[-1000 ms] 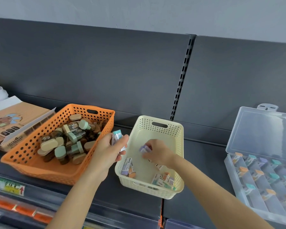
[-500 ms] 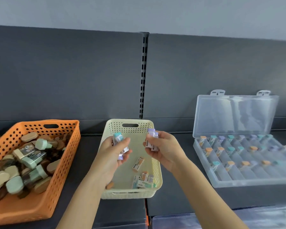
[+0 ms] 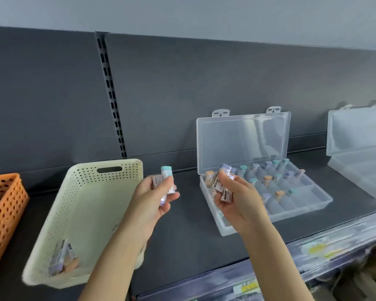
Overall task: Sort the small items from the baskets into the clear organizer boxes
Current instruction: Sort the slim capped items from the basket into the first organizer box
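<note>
At the clear organizer box's (image 3: 291, 213) near-left corner, the right hand (image 3: 240, 203) now grips its small tubes (image 3: 223, 187) — moments ago over the cream basket (image 3: 85, 192) — while the left hand (image 3: 152, 198), clutching a teal-capped tube (image 3: 166, 173), trails between basket and box; placing looks next.

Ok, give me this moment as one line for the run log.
left hand: holds small items | right hand: holds several more, by open organizer box | cream basket: few items inside
</note>
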Demonstrator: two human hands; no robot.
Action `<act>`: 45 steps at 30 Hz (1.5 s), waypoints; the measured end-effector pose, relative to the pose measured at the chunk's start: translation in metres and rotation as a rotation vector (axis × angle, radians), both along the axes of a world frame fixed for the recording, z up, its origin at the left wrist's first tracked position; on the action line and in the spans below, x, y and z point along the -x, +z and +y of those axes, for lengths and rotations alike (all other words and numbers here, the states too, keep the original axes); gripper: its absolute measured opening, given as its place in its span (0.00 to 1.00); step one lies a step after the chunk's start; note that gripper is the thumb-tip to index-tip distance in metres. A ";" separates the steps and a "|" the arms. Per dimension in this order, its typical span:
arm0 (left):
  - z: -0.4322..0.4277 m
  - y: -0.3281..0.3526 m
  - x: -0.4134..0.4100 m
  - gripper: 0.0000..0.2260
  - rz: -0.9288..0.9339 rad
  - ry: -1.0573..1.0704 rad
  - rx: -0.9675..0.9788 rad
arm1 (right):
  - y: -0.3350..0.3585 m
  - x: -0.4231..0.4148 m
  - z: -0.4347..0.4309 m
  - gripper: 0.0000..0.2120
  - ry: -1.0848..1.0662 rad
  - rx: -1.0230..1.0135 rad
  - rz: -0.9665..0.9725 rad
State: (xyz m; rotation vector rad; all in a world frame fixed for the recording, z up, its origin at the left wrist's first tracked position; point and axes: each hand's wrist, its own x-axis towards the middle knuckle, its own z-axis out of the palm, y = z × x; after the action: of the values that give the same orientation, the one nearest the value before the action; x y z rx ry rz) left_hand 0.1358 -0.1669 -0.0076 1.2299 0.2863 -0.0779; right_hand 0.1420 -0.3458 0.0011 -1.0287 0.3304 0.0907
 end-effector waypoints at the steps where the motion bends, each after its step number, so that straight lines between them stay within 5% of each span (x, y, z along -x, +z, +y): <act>1: -0.012 0.001 -0.002 0.08 0.003 -0.002 -0.010 | 0.000 -0.002 -0.012 0.03 0.000 0.012 -0.007; 9: -0.130 0.007 -0.018 0.12 0.029 0.034 0.039 | -0.004 -0.019 -0.125 0.15 0.028 0.326 -0.094; 15: -0.212 0.005 -0.031 0.12 0.061 0.111 0.075 | -0.006 -0.036 -0.206 0.05 0.058 0.363 -0.091; 25: -0.267 -0.006 -0.039 0.12 0.115 0.148 0.100 | -0.017 -0.055 -0.274 0.04 0.061 0.444 -0.083; 35: -0.284 -0.005 -0.048 0.14 0.073 0.042 0.056 | -0.027 -0.078 -0.300 0.04 0.072 0.942 -0.160; 45: -0.276 -0.005 -0.052 0.11 0.054 0.000 0.072 | -0.040 -0.090 -0.295 0.02 0.421 1.592 -0.349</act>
State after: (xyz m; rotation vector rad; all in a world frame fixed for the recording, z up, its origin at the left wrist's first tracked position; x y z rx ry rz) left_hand 0.1877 -0.4428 -0.0129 1.1571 0.3280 -0.1210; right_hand 0.2317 -0.6405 -0.0391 -2.6426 -0.2421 0.0049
